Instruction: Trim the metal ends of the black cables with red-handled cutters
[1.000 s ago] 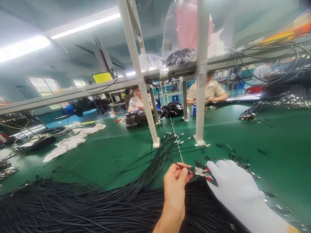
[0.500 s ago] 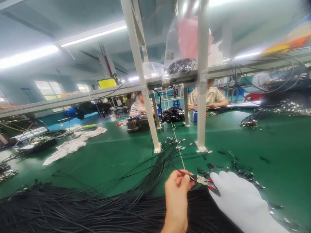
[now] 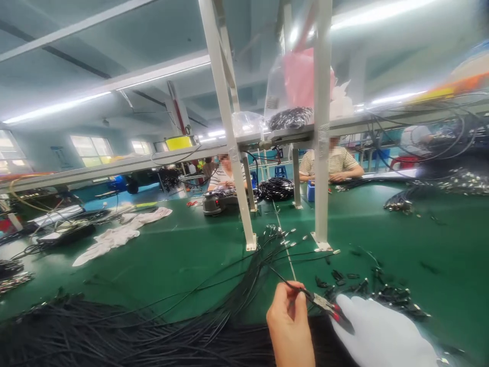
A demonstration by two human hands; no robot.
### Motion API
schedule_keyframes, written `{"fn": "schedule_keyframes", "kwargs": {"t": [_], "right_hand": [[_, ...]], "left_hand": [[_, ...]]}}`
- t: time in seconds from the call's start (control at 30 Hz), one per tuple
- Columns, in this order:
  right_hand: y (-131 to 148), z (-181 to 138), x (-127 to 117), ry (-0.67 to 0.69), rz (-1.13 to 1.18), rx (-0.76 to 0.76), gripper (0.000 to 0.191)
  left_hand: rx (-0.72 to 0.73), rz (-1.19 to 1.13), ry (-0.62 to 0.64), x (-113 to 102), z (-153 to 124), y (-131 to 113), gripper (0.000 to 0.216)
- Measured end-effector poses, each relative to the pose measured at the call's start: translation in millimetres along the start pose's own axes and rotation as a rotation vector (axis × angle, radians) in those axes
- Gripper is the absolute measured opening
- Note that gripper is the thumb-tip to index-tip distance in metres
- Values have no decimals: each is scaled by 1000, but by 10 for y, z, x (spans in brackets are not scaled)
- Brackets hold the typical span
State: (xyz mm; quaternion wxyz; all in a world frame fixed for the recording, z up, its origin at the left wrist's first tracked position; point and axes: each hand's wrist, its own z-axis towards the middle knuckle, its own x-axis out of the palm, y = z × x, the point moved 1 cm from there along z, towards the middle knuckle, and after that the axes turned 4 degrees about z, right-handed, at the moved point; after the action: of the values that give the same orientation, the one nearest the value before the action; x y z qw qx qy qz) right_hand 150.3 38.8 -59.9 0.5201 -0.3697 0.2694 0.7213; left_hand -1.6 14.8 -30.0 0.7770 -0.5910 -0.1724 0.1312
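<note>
My bare left hand (image 3: 289, 321) pinches a black cable (image 3: 281, 277) between thumb and fingers near its end. In my white-gloved right hand (image 3: 382, 329) is a pair of pliers (image 3: 324, 303) with red and black handles. Their metal jaws reach to the cable end just beside my left fingertips. Whether the jaws bite the cable itself, I cannot tell. A thick bundle of black cables (image 3: 244, 285) runs behind my left hand, with silvery connectors (image 3: 286, 242) at the far ends. Small black pieces (image 3: 338, 277) lie scattered beyond the pliers.
A large heap of black cables (image 3: 114, 331) covers the near edge of the green table (image 3: 171, 270). White shelf posts (image 3: 322, 204) rise ahead. White cloth gloves (image 3: 114, 237) lie to the left. A coiled cable bundle (image 3: 275, 188) sits farther back, where co-workers sit.
The whole view has tilted, so the scene sits lower in the picture. Both hands, cable and pliers appear slightly lower and farther right. The pliers slope more steeply, and both holds are kept.
</note>
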Motion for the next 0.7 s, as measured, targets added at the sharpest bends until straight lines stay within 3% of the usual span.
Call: {"fn": "schedule_keyframes", "kwargs": {"t": [0.1,0.2,0.33,0.53,0.7], "right_hand": [[47,40,-79,126,70,27,19],[60,78,-194,170,49,65,18],[-28,112,-308,109,-24,32,15],[-226,108,-261,-81,-100,-15,37],[-233,80,-231,-142,-13,-163,44]], "left_hand": [[30,26,6,-5,-4,-8,13],[-39,-36,97,-15,38,-33,16],[-200,-159,175,-54,127,-128,21],[-433,-255,371,-153,203,-243,41],[-517,-235,495,-199,203,-257,44]]}}
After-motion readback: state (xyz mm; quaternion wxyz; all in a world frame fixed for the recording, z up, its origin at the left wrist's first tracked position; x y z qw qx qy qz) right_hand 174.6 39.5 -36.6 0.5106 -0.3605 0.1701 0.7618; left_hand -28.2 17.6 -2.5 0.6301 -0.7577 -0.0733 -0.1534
